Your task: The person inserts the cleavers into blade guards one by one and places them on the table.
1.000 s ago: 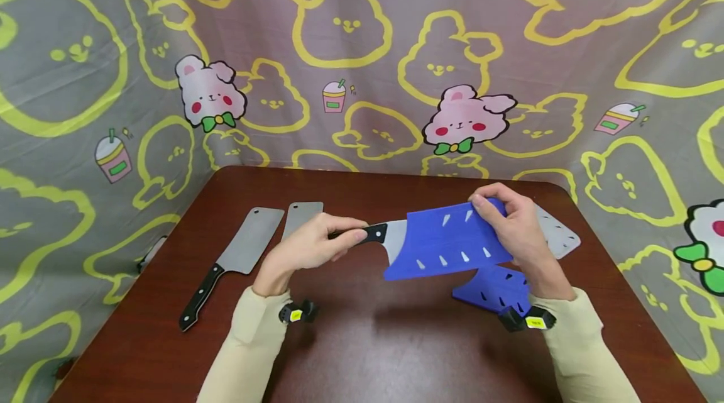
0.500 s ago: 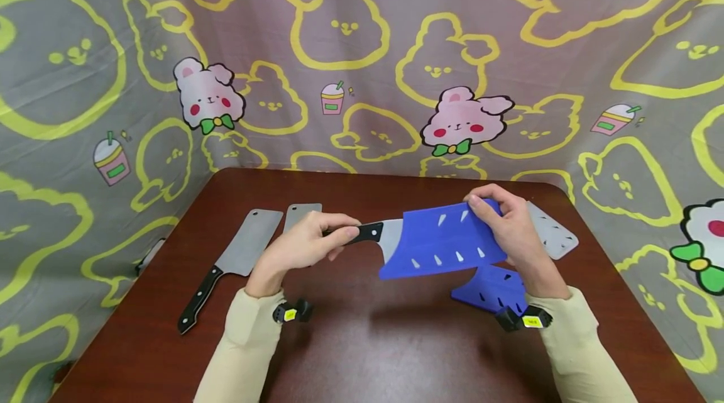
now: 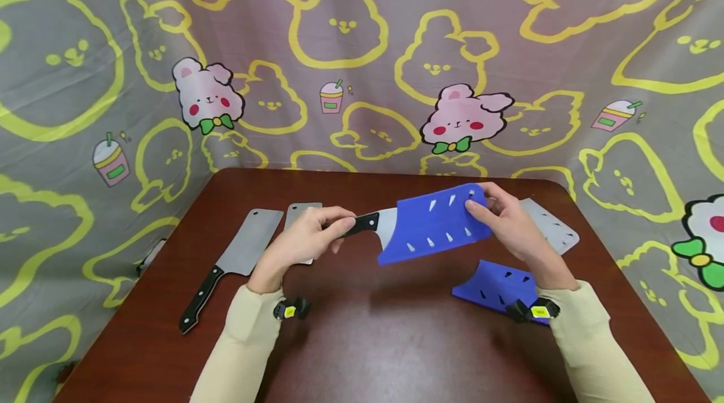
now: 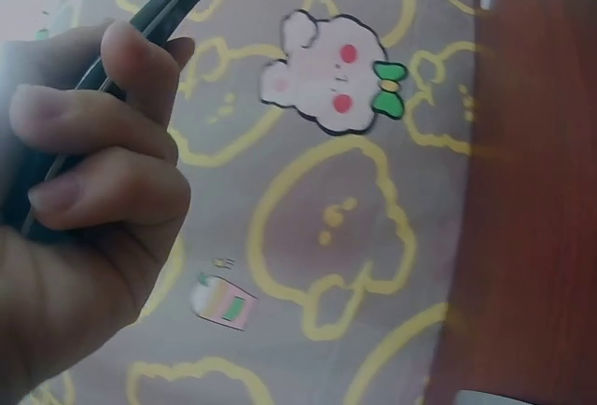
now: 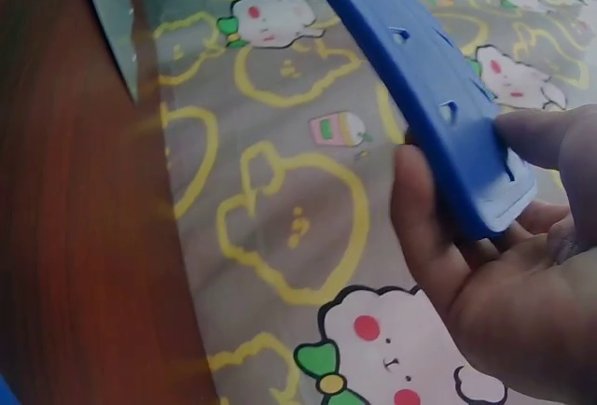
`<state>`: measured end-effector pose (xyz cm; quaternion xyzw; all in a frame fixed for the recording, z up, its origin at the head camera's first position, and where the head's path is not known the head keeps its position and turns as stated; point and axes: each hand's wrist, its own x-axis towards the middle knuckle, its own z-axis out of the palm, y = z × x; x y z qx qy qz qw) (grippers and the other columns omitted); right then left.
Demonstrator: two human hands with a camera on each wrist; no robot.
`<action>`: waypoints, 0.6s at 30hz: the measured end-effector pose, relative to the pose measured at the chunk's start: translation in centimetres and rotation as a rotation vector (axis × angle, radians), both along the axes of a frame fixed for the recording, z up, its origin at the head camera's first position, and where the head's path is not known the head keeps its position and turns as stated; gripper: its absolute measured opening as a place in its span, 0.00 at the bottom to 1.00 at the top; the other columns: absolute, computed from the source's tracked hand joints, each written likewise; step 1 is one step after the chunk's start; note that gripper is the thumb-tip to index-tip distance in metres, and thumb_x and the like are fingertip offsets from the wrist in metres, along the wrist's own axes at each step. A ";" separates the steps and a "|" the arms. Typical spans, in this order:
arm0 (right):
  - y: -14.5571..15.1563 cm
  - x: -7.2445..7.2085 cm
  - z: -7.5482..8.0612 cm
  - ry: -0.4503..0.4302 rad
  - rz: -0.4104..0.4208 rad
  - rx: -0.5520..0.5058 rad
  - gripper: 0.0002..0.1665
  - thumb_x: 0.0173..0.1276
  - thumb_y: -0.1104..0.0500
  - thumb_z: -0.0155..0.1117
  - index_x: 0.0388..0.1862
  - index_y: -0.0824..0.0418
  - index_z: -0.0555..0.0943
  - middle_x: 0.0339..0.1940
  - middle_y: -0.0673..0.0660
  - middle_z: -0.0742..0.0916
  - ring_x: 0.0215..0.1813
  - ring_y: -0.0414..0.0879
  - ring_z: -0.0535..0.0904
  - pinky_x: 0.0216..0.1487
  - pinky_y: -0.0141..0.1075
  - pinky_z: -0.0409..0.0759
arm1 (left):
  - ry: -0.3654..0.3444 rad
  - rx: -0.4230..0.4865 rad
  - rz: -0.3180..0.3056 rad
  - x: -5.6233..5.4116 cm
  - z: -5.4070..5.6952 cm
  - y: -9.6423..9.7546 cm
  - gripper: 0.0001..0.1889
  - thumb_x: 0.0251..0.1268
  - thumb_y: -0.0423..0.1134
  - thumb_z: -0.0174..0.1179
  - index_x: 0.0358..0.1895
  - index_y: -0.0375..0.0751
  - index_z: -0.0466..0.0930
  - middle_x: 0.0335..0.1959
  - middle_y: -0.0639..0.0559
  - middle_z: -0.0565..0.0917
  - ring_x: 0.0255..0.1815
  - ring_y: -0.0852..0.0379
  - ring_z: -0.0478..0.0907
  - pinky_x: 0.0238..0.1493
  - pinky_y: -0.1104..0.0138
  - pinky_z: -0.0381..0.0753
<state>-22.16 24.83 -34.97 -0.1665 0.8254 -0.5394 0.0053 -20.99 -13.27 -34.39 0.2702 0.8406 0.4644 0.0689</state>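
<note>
My left hand (image 3: 313,233) grips the black handle (image 3: 364,223) of a cleaver held above the table. Most of its blade is inside a blue slotted blade cover (image 3: 435,224); a strip of bare steel (image 3: 387,225) shows between handle and cover. At the cover's far end, my right hand (image 3: 507,220) pinches it, thumb on the near face and fingers behind. The right wrist view shows the blue cover (image 5: 457,134) edge-on between thumb and fingers. In the left wrist view, the fingers (image 4: 112,144) curl round the dark handle.
A bare cleaver (image 3: 249,242) lies at the left of the brown table (image 3: 362,353). Beside it another cleaver's blade (image 3: 303,209) is partly behind my left hand. At right lie a second blue cover (image 3: 494,287) and a white slotted cover (image 3: 548,227), partly hidden by my right arm.
The covered cleaver has risen slightly and its covered end tilts up more. My right hand's grip has shifted from the cover's upper edge to its end.
</note>
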 end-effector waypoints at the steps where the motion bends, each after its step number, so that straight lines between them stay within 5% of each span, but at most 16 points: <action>1: 0.0 -0.2 -0.1 -0.021 0.008 0.018 0.25 0.75 0.50 0.56 0.65 0.58 0.67 0.42 0.57 0.86 0.37 0.47 0.88 0.39 0.37 0.86 | -0.018 0.001 0.015 -0.4 -0.2 0.0 0.14 0.74 0.51 0.54 0.51 0.50 0.81 0.19 0.43 0.78 0.10 0.56 0.64 0.15 0.66 0.67; 5: -0.1 -1.5 -1.2 -0.140 0.078 0.096 0.29 0.75 0.48 0.56 0.69 0.54 0.62 0.49 0.66 0.82 0.37 0.51 0.87 0.35 0.46 0.86 | -0.062 -0.009 0.103 -2.1 -1.2 -0.1 0.15 0.69 0.56 0.58 0.48 0.53 0.83 0.22 0.40 0.84 0.13 0.42 0.70 0.18 0.64 0.71; 8: -0.1 -2.5 -2.2 -0.210 0.113 0.140 0.30 0.75 0.47 0.56 0.70 0.52 0.60 0.50 0.69 0.82 0.37 0.54 0.86 0.29 0.50 0.85 | -0.062 -0.014 0.186 -3.2 -2.1 -0.1 0.16 0.65 0.59 0.60 0.45 0.53 0.84 0.25 0.42 0.87 0.15 0.40 0.73 0.19 0.64 0.73; 12: 0.0 -4.1 -3.2 -0.214 0.055 0.127 0.29 0.76 0.49 0.55 0.70 0.55 0.60 0.49 0.70 0.81 0.33 0.54 0.84 0.24 0.47 0.83 | -0.038 -0.011 0.291 -4.2 -3.3 0.1 0.17 0.66 0.59 0.60 0.44 0.50 0.84 0.28 0.43 0.85 0.20 0.47 0.78 0.23 0.63 0.76; 18: -0.1 -5.9 -4.9 -0.222 -0.026 0.102 0.26 0.77 0.57 0.54 0.69 0.60 0.62 0.48 0.71 0.79 0.31 0.52 0.82 0.26 0.44 0.83 | -0.032 -0.066 0.301 -5.4 -4.9 -0.3 0.15 0.70 0.51 0.58 0.52 0.47 0.80 0.41 0.47 0.83 0.37 0.51 0.82 0.37 0.62 0.79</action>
